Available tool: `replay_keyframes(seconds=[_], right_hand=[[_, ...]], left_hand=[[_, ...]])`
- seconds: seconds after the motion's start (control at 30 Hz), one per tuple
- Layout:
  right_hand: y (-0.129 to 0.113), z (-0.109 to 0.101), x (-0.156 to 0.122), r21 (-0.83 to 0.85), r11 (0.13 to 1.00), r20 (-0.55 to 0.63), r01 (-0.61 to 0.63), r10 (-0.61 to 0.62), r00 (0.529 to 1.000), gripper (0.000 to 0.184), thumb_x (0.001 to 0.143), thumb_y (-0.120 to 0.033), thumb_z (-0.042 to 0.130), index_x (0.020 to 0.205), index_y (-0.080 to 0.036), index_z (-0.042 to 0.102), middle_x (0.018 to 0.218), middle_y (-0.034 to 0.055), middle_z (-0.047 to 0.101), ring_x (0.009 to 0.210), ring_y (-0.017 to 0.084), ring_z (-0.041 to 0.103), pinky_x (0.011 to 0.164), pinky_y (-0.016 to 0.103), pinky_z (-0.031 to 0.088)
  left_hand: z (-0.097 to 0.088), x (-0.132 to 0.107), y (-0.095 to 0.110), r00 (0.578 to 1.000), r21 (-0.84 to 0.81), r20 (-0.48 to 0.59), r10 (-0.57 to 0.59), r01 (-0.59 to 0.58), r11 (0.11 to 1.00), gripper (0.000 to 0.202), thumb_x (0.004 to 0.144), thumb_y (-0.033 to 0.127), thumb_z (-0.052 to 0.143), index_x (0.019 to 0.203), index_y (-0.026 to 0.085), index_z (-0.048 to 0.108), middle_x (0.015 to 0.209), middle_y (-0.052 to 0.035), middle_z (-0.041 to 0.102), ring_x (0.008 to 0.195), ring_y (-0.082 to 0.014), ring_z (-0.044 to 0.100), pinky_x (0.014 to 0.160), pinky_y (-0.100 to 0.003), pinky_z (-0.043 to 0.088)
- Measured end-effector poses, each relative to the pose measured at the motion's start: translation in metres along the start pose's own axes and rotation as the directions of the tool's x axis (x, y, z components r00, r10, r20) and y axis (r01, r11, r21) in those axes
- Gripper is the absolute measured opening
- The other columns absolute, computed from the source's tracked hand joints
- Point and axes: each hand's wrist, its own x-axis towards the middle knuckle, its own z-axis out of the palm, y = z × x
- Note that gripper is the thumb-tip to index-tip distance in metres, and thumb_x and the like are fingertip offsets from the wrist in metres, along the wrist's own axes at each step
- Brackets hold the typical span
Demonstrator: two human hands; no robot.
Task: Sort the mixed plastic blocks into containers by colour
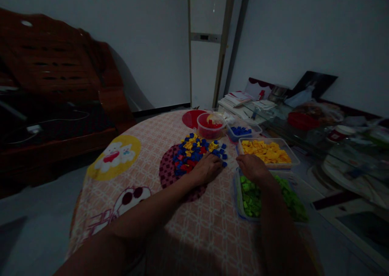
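My left hand [208,168] rests at the right front edge of a pile of small building blocks [191,149], blue, yellow and red mixed. Its fingers are curled down among several blue blocks, and whatever lies under them is hidden. To the right, my right hand [251,166] is closed with its fingertips together, over the near left corner of the box of yellow blocks [267,151]. What it holds, if anything, I cannot make out. Under my right forearm stands a clear box of green blocks [251,197], partly covered by the arm.
Behind the pile are a round tub [209,131] with red blocks and a clear box of blue blocks [241,131]. A red lid [193,118] lies at the far edge. The patterned tablecloth [194,227] covers the table. A cluttered glass table [313,136] adjoins on the right.
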Motion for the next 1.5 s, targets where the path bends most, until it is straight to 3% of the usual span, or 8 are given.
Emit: replay_keyframes(seconds=[0.2,0.4,0.6,0.8,0.93,1.13,1.33,1.5], right_hand=[[0.0,0.0,0.0,0.014,1.0,0.006,0.009,-0.009,1.0,0.038,0.102,-0.024,0.04,0.117,-0.017,0.074,0.117,0.0166,0.075,0.115,0.026,0.068,0.092,0.031,0.046],[-0.002,-0.003,-0.002,-0.001,1.0,0.012,0.009,-0.009,1.0,0.039,0.102,-0.024,0.038,0.12,-0.017,0.072,0.12,0.0158,0.074,0.115,0.025,0.067,0.092,0.031,0.046],[-0.001,-0.003,-0.002,-0.02,1.0,-0.006,0.008,-0.009,1.0,0.037,0.102,-0.025,0.039,0.111,-0.018,0.074,0.114,0.0144,0.076,0.11,0.025,0.069,0.089,0.031,0.046],[0.001,-0.001,-0.002,-0.003,1.0,0.001,0.011,-0.011,1.0,0.036,0.102,-0.023,0.04,0.114,-0.017,0.073,0.116,0.0149,0.075,0.112,0.025,0.068,0.091,0.031,0.046],[0.0,-0.002,-0.002,0.007,1.0,-0.011,0.003,-0.002,1.0,0.033,0.102,-0.023,0.043,0.114,-0.018,0.073,0.116,0.0142,0.075,0.112,0.025,0.068,0.09,0.031,0.046],[-0.001,-0.002,-0.001,0.02,1.0,0.017,-0.017,0.017,1.0,0.036,0.102,-0.023,0.041,0.117,-0.018,0.073,0.119,0.0154,0.074,0.113,0.026,0.068,0.091,0.032,0.046],[0.01,0.008,0.008,0.02,1.0,-0.067,-0.004,0.005,0.998,0.037,0.101,-0.023,0.041,0.116,-0.017,0.074,0.12,0.015,0.074,0.114,0.026,0.066,0.091,0.031,0.045],[0.011,0.002,0.004,-0.009,1.0,-0.172,0.0,-0.001,0.985,0.035,0.1,-0.024,0.043,0.118,-0.017,0.073,0.117,0.0144,0.075,0.108,0.025,0.067,0.087,0.03,0.045]], left_hand=[[-0.014,0.049,-0.026,0.96,0.043,-0.041,-0.276,0.278,0.96,0.028,0.095,0.016,0.047,0.098,0.013,0.075,0.105,-0.0139,0.072,0.102,-0.0238,0.065,0.091,-0.034,0.049],[-0.01,0.106,-0.007,0.839,0.039,0.012,-0.544,0.543,0.839,0.035,0.095,0.01,0.045,0.118,0.011,0.07,0.117,-0.018,0.071,0.113,-0.0248,0.067,0.095,-0.033,0.051],[0.006,0.122,-0.001,0.754,-0.011,0.051,-0.655,0.656,0.754,0.035,0.095,0.008,0.044,0.115,0.007,0.073,0.115,-0.0249,0.072,0.111,-0.0305,0.07,0.092,-0.038,0.054],[0.0,0.146,-0.016,0.801,-0.328,-0.115,-0.588,0.528,0.783,0.029,0.088,0.015,0.065,0.115,0.012,0.075,0.117,-0.0153,0.075,0.112,-0.0247,0.07,0.1,-0.033,0.053],[-0.011,0.164,-0.023,0.781,-0.498,-0.169,-0.601,0.458,0.736,0.038,0.085,0.01,0.067,0.124,0.01,0.072,0.12,-0.0143,0.075,0.112,-0.0227,0.071,0.102,-0.033,0.053],[-0.033,0.127,-0.023,0.761,-0.683,-0.366,-0.536,0.172,0.71,0.033,0.083,0.013,0.066,0.115,0.014,0.076,0.112,-0.0105,0.078,0.103,-0.0222,0.074,0.097,-0.037,0.057],[-0.1,0.054,-0.053,0.58,-0.747,-0.56,-0.591,-0.045,0.663,0.032,0.084,0.03,0.065,0.109,0.014,0.075,0.095,-0.0067,0.077,0.084,-0.0176,0.074,0.083,-0.033,0.062],[-0.108,-0.024,-0.126,0.221,-0.837,-0.473,-0.853,0.189,0.513,0.035,0.075,0.026,0.066,0.106,0.01,0.073,0.083,-0.0052,0.074,0.071,-0.0153,0.072,0.074,-0.031,0.062]])
